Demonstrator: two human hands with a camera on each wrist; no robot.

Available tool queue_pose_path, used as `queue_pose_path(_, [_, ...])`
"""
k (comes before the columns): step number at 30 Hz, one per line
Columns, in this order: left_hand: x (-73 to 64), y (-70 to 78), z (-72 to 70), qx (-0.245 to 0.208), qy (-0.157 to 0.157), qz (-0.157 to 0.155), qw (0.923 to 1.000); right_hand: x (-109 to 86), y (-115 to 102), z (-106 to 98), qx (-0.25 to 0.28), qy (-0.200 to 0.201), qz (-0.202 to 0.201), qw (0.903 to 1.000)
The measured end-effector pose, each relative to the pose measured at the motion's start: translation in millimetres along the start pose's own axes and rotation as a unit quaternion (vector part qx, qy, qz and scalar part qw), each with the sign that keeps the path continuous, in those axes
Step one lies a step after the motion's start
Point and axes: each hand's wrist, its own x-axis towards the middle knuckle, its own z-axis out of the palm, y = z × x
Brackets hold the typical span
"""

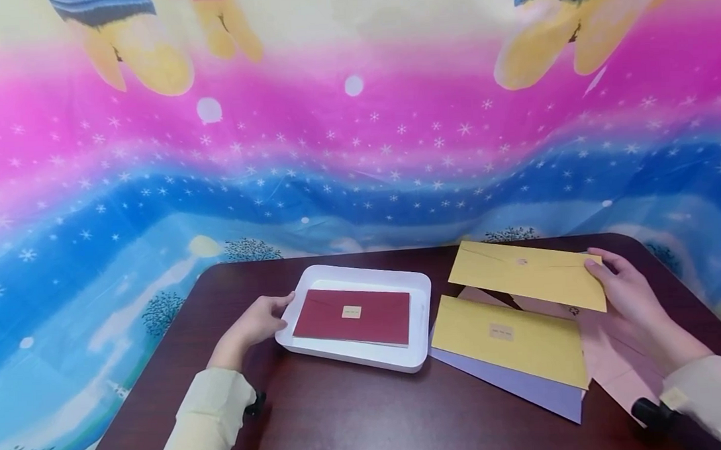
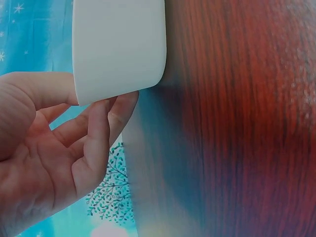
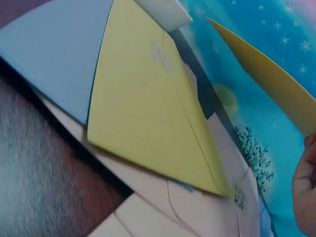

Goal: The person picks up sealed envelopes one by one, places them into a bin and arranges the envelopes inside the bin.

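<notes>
My left hand (image 1: 259, 318) holds the left end of a white tray (image 1: 420, 322); in the left wrist view its fingers bend against the tray wall (image 2: 118, 49). Inside the tray lies a dark red envelope (image 1: 352, 331) with a small pale square sticker. My right hand (image 1: 631, 295) pinches a yellow envelope (image 1: 529, 279) by its right end, raised over the pile. Below it rests another yellow envelope (image 1: 508, 355), partly covering a lavender one (image 1: 521, 388). Pale pink envelopes (image 1: 615, 348) lie under and to the right of these, partly hidden.
The dark wooden table (image 1: 343, 417) has a back edge close behind the tray and the pile. A printed cloth (image 1: 358, 165) with snowflakes hangs directly behind it. The envelope pile stands just right of the tray, its lavender corner near the tray's wall.
</notes>
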Motion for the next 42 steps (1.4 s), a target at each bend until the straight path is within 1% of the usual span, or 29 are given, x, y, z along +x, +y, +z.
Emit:
queue_pose_path(8, [0.2, 0.5, -0.7, 0.000, 0.001, 0.009, 1.0000, -5.9, -7.4, 19.7, -0.010, -0.012, 0.015, 0.9998])
queue_pose_path(11, [-0.2, 0.5, 0.3, 0.000, 0.003, 0.006, 1.0000, -8.3, -9.7, 26.8, 0.006, -0.020, 0.014, 0.9997])
queue_pose_path(16, [0.8, 3.1, 1.6, 0.006, 0.002, 0.000, 1.0000, -9.8, -12.5, 36.3, 0.078, -0.053, 0.007, 0.9955])
queue_pose_path(18, [1.3, 3.8, 1.7, 0.008, 0.001, -0.002, 1.0000, -9.7, -12.1, 41.4, 0.089, -0.065, 0.008, 0.9939])
queue_pose_path(22, [0.6, 2.6, 1.7, 0.006, 0.003, 0.000, 1.0000, -9.0, -11.5, 55.5, 0.076, -0.075, 0.018, 0.9941])
queue_pose_path(24, [-0.2, 1.1, 1.6, 0.003, 0.005, 0.000, 1.0000, -8.8, -11.9, 62.8, 0.085, -0.088, 0.023, 0.9922])
queue_pose_path(29, [-0.5, -0.7, 1.0, -0.005, 0.005, 0.002, 1.0000, -10.2, -13.1, 79.8, 0.112, -0.133, 0.003, 0.9847])
queue_pose_path(33, [-0.3, -1.4, 1.0, -0.007, 0.006, 0.003, 1.0000, -10.7, -13.8, 94.5, 0.100, -0.146, -0.008, 0.9842])
queue_pose_path(42, [-0.1, -0.9, 0.6, -0.003, 0.003, -0.001, 1.0000, -11.2, -12.1, 125.3, 0.049, -0.142, 0.016, 0.9885])
